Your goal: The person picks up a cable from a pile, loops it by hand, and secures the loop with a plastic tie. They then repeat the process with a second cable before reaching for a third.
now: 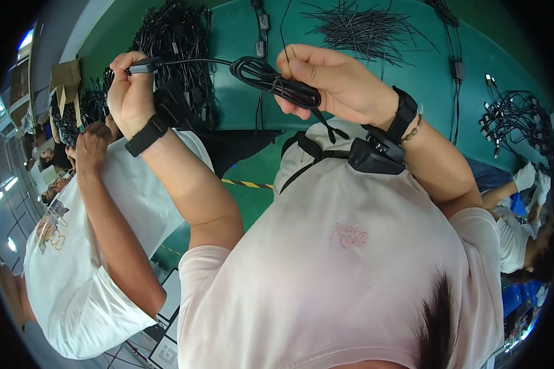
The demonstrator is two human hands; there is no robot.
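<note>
My left hand (131,98) is closed, its thumb and fingers pinching a small dark box-shaped end piece (144,66) of a black cable. From that piece the cable runs right, stretched in the air, to a coiled bundle of black cable (271,80). My right hand (329,80) grips the bundle's right part, with its thumb and forefinger pressed together. A thin black tie (282,31) sticks up from that pinch. Below the right hand hang short cable ends (331,128). Both hands are above the green table (234,37).
A heap of black cables (175,43) lies at the table's left. Loose thin black ties (363,31) are spread at the back. Cables with silver plugs (517,120) lie at right. A co-worker's hand (94,144) is close to my left arm; a gloved person (523,178) sits at right.
</note>
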